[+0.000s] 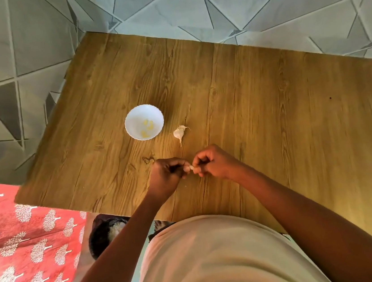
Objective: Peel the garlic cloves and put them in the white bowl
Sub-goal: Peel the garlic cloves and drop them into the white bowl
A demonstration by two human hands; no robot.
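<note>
Left hand [166, 176] and right hand [211, 163] both pinch one clove [191, 167], mostly hidden by fingers | bowl [131, 124] holds peeled cloves [147, 127], count unclear

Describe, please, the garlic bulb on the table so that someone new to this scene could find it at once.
On the wooden table, find the white bowl near the middle. The garlic bulb lies just right of it, beyond the two hands. Unlike the yellowish peeled cloves inside the bowl, it is papery white with a thin stem.

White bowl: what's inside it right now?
The white bowl holds a few yellowish peeled cloves, about three. Its near inner wall is hidden by the rim; nothing else shows.
</note>
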